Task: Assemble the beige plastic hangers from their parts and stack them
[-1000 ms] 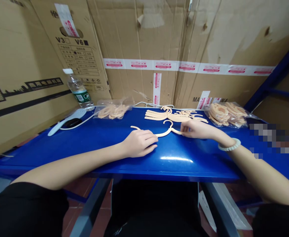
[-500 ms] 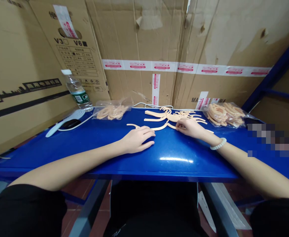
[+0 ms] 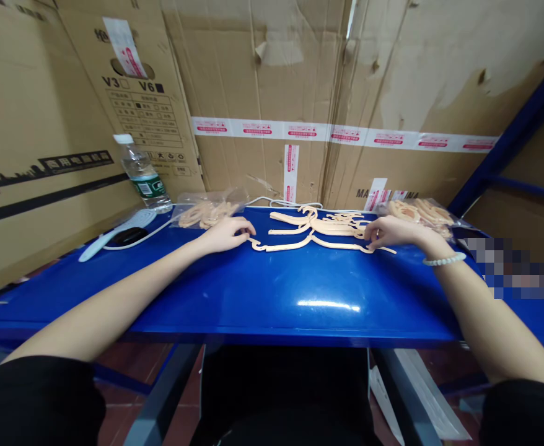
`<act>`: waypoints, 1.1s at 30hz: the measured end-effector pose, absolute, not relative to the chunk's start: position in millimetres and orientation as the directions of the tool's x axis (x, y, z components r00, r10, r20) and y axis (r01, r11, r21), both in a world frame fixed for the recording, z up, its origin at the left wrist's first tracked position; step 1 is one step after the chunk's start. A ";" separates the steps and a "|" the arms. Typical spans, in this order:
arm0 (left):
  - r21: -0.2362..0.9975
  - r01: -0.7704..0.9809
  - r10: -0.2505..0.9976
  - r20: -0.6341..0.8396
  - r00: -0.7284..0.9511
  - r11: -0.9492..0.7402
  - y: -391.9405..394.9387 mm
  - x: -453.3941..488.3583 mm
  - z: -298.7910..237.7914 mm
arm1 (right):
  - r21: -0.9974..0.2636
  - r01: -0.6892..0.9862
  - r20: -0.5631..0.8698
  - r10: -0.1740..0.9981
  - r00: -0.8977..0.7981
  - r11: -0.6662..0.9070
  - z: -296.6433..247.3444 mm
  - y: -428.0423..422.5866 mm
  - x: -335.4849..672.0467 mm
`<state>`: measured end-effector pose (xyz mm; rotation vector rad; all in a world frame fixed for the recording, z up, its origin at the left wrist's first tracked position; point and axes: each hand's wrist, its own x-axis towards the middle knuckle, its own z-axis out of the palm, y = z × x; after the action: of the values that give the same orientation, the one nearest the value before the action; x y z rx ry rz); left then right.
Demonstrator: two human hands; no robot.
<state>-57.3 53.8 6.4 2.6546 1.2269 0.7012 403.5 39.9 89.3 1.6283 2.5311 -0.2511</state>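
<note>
A beige folding clothes hanger (image 3: 288,248) lies spread on the blue table in front of me, its hook pointing away and its two arms stretched sideways. My left hand (image 3: 229,234) is at its left end, with thumb and fingers closed on the thin end piece. At the opposite end, my right hand (image 3: 393,233) has curled fingers pinched at the hanger's right tip; the exact contact is partly hidden. Behind it lie more beige hangers (image 3: 290,218), overlapping in a pile, with several thin loose pieces (image 3: 344,218) at their right.
Clear bags of beige parts lie at the left (image 3: 207,214) and right (image 3: 423,214). At the far left are a water bottle (image 3: 146,179), a light-blue brush-like item (image 3: 114,234) and a dark oval object (image 3: 131,236) with a white cable. Cardboard (image 3: 253,80) walls the back.
My left hand has moved left off the hanger's arm to its end piece. My right hand has slid right along the other arm to its tip. The hanger's end pieces now sit bent differently.
</note>
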 end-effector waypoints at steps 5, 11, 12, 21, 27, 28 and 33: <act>0.326 0.681 0.755 0.277 0.595 -0.656 45.5 -52.2 11.2 | -0.111 0.921 -0.294 0.873 -0.389 0.373 84.0 44.0 407.4; 0.236 0.669 0.709 0.217 0.671 -0.705 39.5 -53.2 20.3 | -0.146 0.926 -0.327 0.866 -0.378 0.349 82.9 46.1 414.2; 0.220 0.669 0.704 0.212 0.677 -0.710 39.8 -53.8 20.4 | -0.131 0.931 -0.330 0.871 -0.364 0.340 82.8 46.1 414.6; 0.226 0.659 0.695 0.184 0.695 -0.718 42.3 -54.9 19.1 | -0.022 0.966 -0.342 0.906 -0.251 0.259 79.7 49.9 415.5; 0.222 0.654 0.690 0.196 0.696 -0.723 43.8 -55.2 17.7 | 0.018 0.961 -0.295 0.920 -0.259 0.276 77.3 53.9 417.9; 0.222 0.654 0.690 0.199 0.696 -0.723 43.9 -55.2 17.5 | 0.022 0.960 -0.287 0.922 -0.260 0.278 76.9 54.4 418.1; 0.222 0.652 0.688 0.203 0.697 -0.725 43.0 -55.2 17.7 | 0.006 0.960 -0.289 0.920 -0.265 0.279 75.3 56.1 419.2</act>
<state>-55.2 43.0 17.7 2.7694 1.0995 0.4125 419.2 56.1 75.3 1.7383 2.3125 -0.2491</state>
